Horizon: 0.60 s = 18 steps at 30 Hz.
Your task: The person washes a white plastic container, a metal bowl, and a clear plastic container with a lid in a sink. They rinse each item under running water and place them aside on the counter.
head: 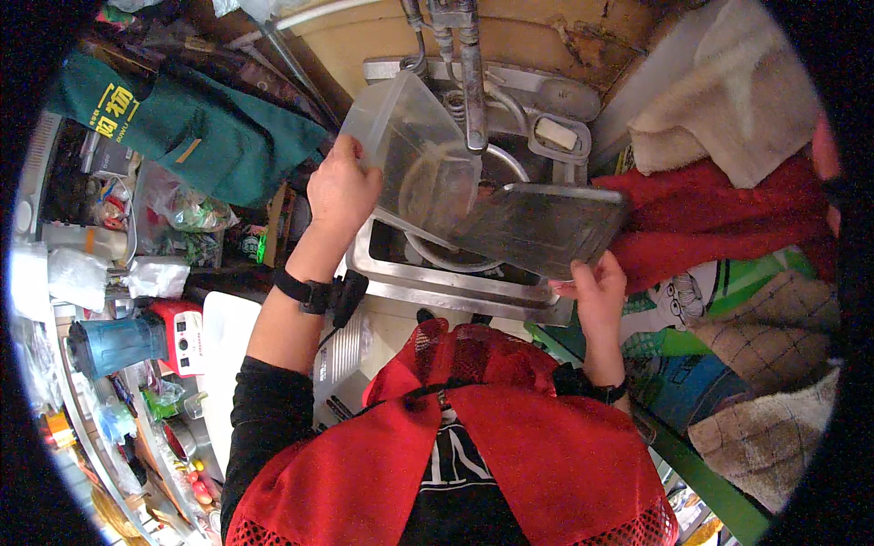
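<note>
My left hand (pixel 345 181) grips the near left edge of a clear plastic container (pixel 427 112), tilted over the stainless steel sink (pixel 464 292). My right hand (pixel 595 283) pinches the near corner of a flat, see-through rectangular panel (pixel 546 228), possibly a lid, which slants beside the container's right side. Whether the two pieces touch, I cannot tell. Just above the container's right side ends the metal faucet (pixel 473 95). Beneath both pieces, a round metal rim (pixel 515 164) shows in the sink, partly covered by them.
A bar of soap (pixel 556 134) lies in a dish at the sink's back right. Towels (pixel 724 102) and a red cloth (pixel 724 211) lie to the right. Leftward are a green bag (pixel 225 150) bearing writing, a red blender (pixel 181 339) and crowded shelves.
</note>
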Tool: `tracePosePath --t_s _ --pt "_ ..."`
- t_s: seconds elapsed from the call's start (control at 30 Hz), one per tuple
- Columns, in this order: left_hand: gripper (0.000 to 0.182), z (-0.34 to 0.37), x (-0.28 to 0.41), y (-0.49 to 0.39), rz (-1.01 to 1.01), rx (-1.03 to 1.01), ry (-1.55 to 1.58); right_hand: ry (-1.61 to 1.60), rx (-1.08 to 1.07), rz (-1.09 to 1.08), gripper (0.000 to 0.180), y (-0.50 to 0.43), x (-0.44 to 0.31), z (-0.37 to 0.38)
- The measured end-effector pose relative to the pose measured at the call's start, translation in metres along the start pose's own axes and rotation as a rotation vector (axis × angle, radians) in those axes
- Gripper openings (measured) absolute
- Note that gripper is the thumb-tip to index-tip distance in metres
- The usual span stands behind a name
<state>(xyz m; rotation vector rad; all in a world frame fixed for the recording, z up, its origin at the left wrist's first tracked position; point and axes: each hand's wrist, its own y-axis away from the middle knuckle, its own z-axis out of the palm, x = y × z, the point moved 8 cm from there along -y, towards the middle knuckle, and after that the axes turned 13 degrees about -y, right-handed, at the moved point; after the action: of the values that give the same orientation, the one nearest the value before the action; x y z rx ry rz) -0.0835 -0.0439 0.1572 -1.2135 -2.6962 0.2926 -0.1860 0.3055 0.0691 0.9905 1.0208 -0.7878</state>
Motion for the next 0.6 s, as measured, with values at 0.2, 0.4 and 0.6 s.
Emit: tracePosePath --t_s 0.2,0.4,0.6 --pt "0.029 0.021 0.031 0.028 0.100 -0.070 0.048 0.339 -0.035 -0.099 0.022 -0.028 0.037 0.012" --pt "0.031 0.038 0.071 0.080 0.145 -0.123 0.221 1.016 0.170 -0.564 0.052 -0.018 0.000 0.038" --pt "0.023 0.025 0.132 0.116 0.446 -0.031 0.259 0.412 -0.090 -0.261 0.049 -0.051 0.024 0.084"
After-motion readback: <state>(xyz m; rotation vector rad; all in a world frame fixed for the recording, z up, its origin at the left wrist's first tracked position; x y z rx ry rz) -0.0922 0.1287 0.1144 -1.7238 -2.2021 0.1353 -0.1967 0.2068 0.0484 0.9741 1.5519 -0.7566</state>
